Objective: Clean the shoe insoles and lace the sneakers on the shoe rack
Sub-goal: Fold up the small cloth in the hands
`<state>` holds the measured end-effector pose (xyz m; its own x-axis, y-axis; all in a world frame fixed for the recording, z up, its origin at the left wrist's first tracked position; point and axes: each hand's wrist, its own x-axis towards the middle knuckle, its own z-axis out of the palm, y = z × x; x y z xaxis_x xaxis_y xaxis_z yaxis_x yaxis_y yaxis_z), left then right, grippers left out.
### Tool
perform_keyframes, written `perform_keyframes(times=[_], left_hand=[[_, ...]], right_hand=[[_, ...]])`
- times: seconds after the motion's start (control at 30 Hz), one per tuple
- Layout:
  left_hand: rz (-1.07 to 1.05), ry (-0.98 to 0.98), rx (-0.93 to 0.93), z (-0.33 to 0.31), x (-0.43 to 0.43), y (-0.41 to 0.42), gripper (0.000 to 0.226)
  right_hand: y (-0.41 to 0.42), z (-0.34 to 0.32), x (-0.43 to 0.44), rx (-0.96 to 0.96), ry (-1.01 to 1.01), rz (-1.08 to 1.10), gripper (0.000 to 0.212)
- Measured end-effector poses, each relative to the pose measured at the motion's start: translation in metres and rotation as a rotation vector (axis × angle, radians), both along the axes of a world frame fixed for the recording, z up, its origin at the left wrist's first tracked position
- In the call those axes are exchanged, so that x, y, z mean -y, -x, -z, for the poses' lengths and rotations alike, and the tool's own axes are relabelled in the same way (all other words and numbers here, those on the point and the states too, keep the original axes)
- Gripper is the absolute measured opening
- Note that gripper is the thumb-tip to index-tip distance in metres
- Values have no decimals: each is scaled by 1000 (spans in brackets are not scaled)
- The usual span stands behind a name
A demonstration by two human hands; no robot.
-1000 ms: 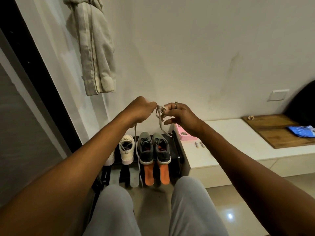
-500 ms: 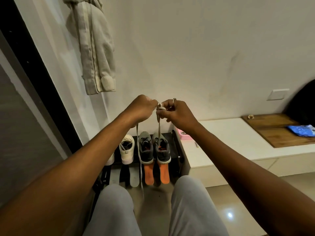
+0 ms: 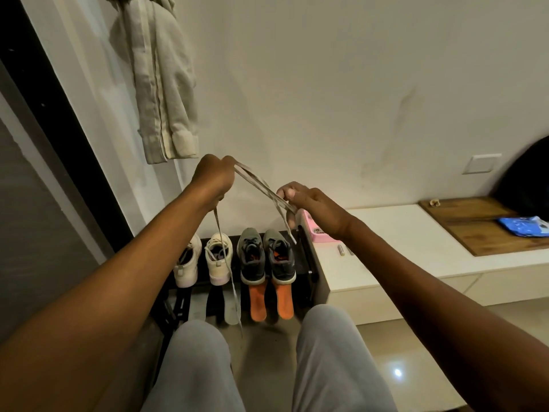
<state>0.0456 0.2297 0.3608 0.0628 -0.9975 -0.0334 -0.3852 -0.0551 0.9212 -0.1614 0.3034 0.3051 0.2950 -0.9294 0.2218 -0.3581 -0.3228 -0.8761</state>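
Dangling lace (image 3: 258, 182) across white sneaker (image 3: 215, 269), grey insole (image 3: 229, 312)

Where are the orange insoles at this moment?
Head view, lower centre: the two orange insoles lie side by side just in front of the dark grey sneakers at the black shoe rack, right of the pale grey insoles.

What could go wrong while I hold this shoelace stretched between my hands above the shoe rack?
The shoelace has a long tail hanging from the left hand past a white sneaker; it may snag or drag on the floor. The right hand pinches near the short end, which could slip from its grip. The orange insoles seem to overhang the rack; a swinging tail might dislodge them.
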Motion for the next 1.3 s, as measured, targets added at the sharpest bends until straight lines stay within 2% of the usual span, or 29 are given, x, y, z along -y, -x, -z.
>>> perform_keyframes(times=[0.13, 0.2, 0.23, 0.37, 0.5, 0.57, 0.63, 0.7, 0.8, 0.83, 0.9, 1.0, 1.13, 1.2, 1.3], left_hand=[[-37, 19, -56, -2, -1, 4, 21], [-65, 29, -71, -1, -2, 7, 23], [-79, 31, -79, -1, -2, 7, 25], [-109, 21, -65, -1, 0, 2, 28], [-65, -64, 11, 2, -4, 2, 26], [-5, -119, 50, 7, -5, 5, 20], [46, -153, 73, 11, -5, 6, 10], [60, -148, 73, 15, -3, 6, 12], [110, -72, 111, 15, -3, 6, 17], [163, -45, 130, 14, -4, 6, 18], [296, -3, 142, 14, -8, 8, 34], [526, 29, 138, 16, -14, 13, 47], [726, 56, 241, 25, -22, 22, 27], [720, 89, 278, 29, -24, 24, 14], [687, 49, 184, 25, -26, 23, 16]], right_hand=[[4, 6, 0, -208, -57, 0, 52], [2, 8, 0, -272, -13, 5, 40], [1, 9, -1, -237, 4, 15, 32], [4, 7, 2, 160, 114, 116, 21], [4, -7, 10, 718, 30, 159, 20], [2, -13, 10, 868, 8, 129, 30], [-2, -18, 10, 935, -17, 98, 37], [-3, -19, 11, 934, -81, 119, 31], [2, -15, 11, 758, -179, 155, 27], [2, -13, 10, 685, -199, 157, 28], [0, -12, 8, 578, -228, 137, 31], [-8, -14, 7, 529, -253, 79, 31], [-15, -19, 8, 536, -245, 17, 31], [-17, -23, 8, 535, -242, -5, 32], [-15, -28, 7, 521, -248, -19, 29]])
